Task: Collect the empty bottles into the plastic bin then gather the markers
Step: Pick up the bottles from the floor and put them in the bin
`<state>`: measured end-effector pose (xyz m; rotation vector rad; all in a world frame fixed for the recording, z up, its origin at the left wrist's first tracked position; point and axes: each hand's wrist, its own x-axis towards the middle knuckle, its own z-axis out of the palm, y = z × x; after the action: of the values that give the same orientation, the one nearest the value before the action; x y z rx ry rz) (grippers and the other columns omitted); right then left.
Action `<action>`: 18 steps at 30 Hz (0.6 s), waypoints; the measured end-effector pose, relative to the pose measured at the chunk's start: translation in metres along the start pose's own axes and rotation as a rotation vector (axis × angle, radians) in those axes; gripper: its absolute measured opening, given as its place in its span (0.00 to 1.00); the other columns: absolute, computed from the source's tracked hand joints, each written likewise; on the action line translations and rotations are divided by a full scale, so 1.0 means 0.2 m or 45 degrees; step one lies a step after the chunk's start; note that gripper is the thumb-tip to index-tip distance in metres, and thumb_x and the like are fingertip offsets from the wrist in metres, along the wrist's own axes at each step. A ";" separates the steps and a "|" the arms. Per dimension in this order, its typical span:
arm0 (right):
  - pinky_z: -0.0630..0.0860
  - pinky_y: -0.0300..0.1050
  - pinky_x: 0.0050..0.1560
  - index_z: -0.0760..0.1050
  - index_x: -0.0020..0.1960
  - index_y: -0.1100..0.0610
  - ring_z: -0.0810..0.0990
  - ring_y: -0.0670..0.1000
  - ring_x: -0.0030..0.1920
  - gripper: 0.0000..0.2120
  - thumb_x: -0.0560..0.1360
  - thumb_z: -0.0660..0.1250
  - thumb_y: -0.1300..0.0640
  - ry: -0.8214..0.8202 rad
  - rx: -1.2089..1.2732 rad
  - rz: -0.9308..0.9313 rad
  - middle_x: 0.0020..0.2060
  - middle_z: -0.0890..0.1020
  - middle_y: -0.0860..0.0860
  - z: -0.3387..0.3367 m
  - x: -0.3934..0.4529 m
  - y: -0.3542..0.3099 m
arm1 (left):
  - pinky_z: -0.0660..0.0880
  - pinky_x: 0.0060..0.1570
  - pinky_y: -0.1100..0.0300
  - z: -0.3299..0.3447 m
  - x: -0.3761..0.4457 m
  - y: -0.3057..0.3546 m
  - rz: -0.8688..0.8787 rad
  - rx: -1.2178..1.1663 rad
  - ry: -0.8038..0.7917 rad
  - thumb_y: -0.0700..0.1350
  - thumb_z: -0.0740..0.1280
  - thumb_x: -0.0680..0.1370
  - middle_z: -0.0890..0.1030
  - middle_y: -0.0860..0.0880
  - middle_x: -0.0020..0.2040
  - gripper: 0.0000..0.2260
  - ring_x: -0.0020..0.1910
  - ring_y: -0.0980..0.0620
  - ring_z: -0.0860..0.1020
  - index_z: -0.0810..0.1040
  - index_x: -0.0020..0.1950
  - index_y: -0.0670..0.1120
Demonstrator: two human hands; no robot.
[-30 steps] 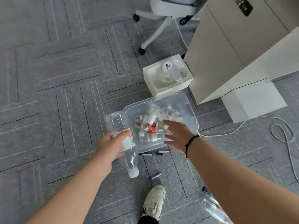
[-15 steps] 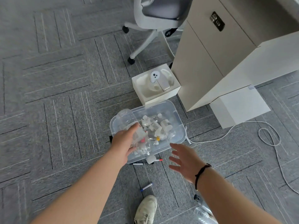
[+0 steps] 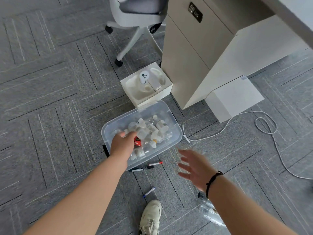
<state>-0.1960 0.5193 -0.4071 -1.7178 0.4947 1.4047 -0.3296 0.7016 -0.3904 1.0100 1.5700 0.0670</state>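
Observation:
A clear plastic bin [image 3: 176, 133] stands on the carpet with several empty bottles inside. My left hand [image 3: 122, 144] reaches down into its near left part, fingers curled on a clear bottle [image 3: 135, 154] that lies among the others. To the right of the bin my right hand [image 3: 194, 168] hovers with fingers spread and holds nothing. A red-capped marker [image 3: 155, 163] and a black marker [image 3: 140, 169] lie against the bin's near side. Closer to me lies a blue-capped marker [image 3: 149, 192]. Another clear bottle [image 3: 210, 213] with a black cap lies under my right forearm.
A white open box [image 3: 147, 85] sits just behind the bin. A beige cabinet [image 3: 191, 56] and a white block [image 3: 233, 97] stand to the right, an office chair [image 3: 135, 24] behind. A white cable [image 3: 264, 126] loops across the floor. My shoe [image 3: 150, 216] is below.
My left hand carried the clear bottle from beside the bin over it and down inside. My right hand drew back out of the bin, toward me and to the right.

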 end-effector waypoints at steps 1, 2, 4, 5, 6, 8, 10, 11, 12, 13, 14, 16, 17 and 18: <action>0.80 0.58 0.59 0.71 0.70 0.56 0.78 0.57 0.60 0.22 0.78 0.70 0.54 0.004 0.007 0.001 0.58 0.77 0.55 -0.01 0.00 0.01 | 0.75 0.64 0.44 0.01 -0.01 0.00 0.011 0.003 -0.009 0.56 0.70 0.76 0.78 0.50 0.57 0.26 0.59 0.46 0.77 0.73 0.71 0.46; 0.80 0.58 0.59 0.72 0.69 0.56 0.78 0.57 0.59 0.22 0.77 0.70 0.54 0.006 0.009 0.003 0.58 0.78 0.56 -0.02 0.00 0.02 | 0.75 0.65 0.44 0.02 -0.01 0.00 0.015 0.007 -0.018 0.55 0.69 0.77 0.78 0.51 0.53 0.24 0.57 0.46 0.77 0.74 0.70 0.46; 0.81 0.59 0.59 0.72 0.69 0.56 0.79 0.57 0.59 0.22 0.77 0.71 0.53 0.018 0.025 0.007 0.58 0.78 0.56 -0.04 0.00 0.03 | 0.76 0.64 0.44 0.04 -0.04 0.00 0.020 0.021 -0.050 0.52 0.67 0.79 0.78 0.54 0.47 0.19 0.54 0.47 0.78 0.75 0.68 0.46; 0.81 0.59 0.59 0.72 0.69 0.55 0.79 0.57 0.59 0.22 0.77 0.71 0.53 0.029 0.034 0.010 0.59 0.78 0.56 -0.05 0.00 0.03 | 0.76 0.63 0.44 0.05 -0.05 0.00 0.023 0.032 -0.063 0.51 0.67 0.80 0.78 0.53 0.46 0.16 0.52 0.48 0.78 0.77 0.64 0.45; 0.81 0.59 0.59 0.73 0.68 0.55 0.79 0.57 0.59 0.21 0.77 0.71 0.53 0.040 0.047 0.013 0.59 0.78 0.56 -0.07 -0.01 0.04 | 0.77 0.62 0.45 0.06 -0.06 0.00 0.030 0.052 -0.080 0.50 0.66 0.80 0.79 0.51 0.45 0.11 0.49 0.48 0.79 0.79 0.57 0.45; 0.81 0.59 0.59 0.74 0.65 0.55 0.79 0.57 0.59 0.18 0.77 0.71 0.52 0.050 0.081 0.005 0.60 0.78 0.55 -0.12 -0.03 0.05 | 0.78 0.61 0.45 0.10 -0.11 -0.01 0.058 0.109 -0.112 0.48 0.65 0.81 0.80 0.48 0.43 0.06 0.44 0.47 0.79 0.78 0.45 0.49; 0.81 0.58 0.59 0.73 0.68 0.54 0.79 0.56 0.60 0.21 0.77 0.70 0.52 0.049 0.122 -0.007 0.62 0.77 0.54 -0.20 -0.05 0.07 | 0.78 0.59 0.46 0.16 -0.16 -0.02 0.087 0.164 -0.152 0.46 0.65 0.81 0.81 0.45 0.44 0.07 0.44 0.45 0.78 0.76 0.42 0.51; 0.80 0.58 0.60 0.72 0.70 0.54 0.78 0.56 0.60 0.22 0.77 0.70 0.51 0.058 0.149 -0.011 0.62 0.77 0.54 -0.26 -0.06 0.10 | 0.78 0.58 0.46 0.21 -0.19 -0.04 0.100 0.179 -0.178 0.45 0.65 0.81 0.80 0.43 0.46 0.08 0.44 0.45 0.78 0.76 0.42 0.50; 0.80 0.59 0.61 0.71 0.71 0.53 0.78 0.56 0.60 0.23 0.77 0.70 0.51 0.072 0.183 -0.012 0.63 0.76 0.53 -0.32 -0.06 0.13 | 0.78 0.56 0.47 0.26 -0.22 -0.06 0.110 0.199 -0.204 0.44 0.65 0.81 0.80 0.42 0.47 0.07 0.44 0.45 0.78 0.76 0.43 0.49; 0.79 0.59 0.62 0.71 0.71 0.53 0.78 0.56 0.61 0.24 0.77 0.70 0.51 0.083 0.225 -0.011 0.63 0.76 0.53 -0.39 -0.07 0.17 | 0.79 0.54 0.48 0.32 -0.25 -0.08 0.122 0.222 -0.233 0.44 0.66 0.81 0.80 0.42 0.47 0.06 0.43 0.46 0.78 0.77 0.44 0.49; 0.79 0.60 0.62 0.70 0.72 0.53 0.78 0.56 0.61 0.24 0.77 0.70 0.51 0.099 0.270 -0.008 0.62 0.76 0.53 -0.46 -0.07 0.22 | 0.79 0.51 0.50 0.40 -0.28 -0.11 0.127 0.248 -0.263 0.44 0.66 0.81 0.80 0.43 0.46 0.04 0.42 0.47 0.79 0.78 0.46 0.48; 0.80 0.60 0.61 0.71 0.70 0.53 0.79 0.56 0.60 0.24 0.77 0.71 0.51 0.125 0.350 0.002 0.61 0.77 0.53 -0.59 -0.08 0.32 | 0.79 0.49 0.53 0.53 -0.34 -0.18 0.145 0.305 -0.329 0.45 0.66 0.81 0.79 0.45 0.44 0.04 0.41 0.48 0.79 0.79 0.51 0.46; 0.80 0.60 0.61 0.72 0.69 0.54 0.79 0.56 0.60 0.22 0.77 0.71 0.52 0.146 0.403 0.012 0.61 0.77 0.53 -0.67 -0.09 0.38 | 0.79 0.51 0.52 0.62 -0.37 -0.23 0.147 0.348 -0.361 0.44 0.66 0.80 0.79 0.45 0.44 0.04 0.42 0.47 0.79 0.79 0.52 0.45; 0.80 0.59 0.61 0.73 0.66 0.54 0.79 0.56 0.59 0.20 0.77 0.71 0.52 0.173 0.444 0.023 0.61 0.77 0.53 -0.73 -0.10 0.44 | 0.79 0.53 0.51 0.69 -0.41 -0.27 0.145 0.377 -0.392 0.44 0.67 0.81 0.79 0.45 0.44 0.03 0.43 0.47 0.79 0.78 0.50 0.46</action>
<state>-0.1790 0.3478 -0.4168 -1.5307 0.7825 1.1399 -0.2529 0.5514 -0.3969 1.2750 1.2620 -0.2392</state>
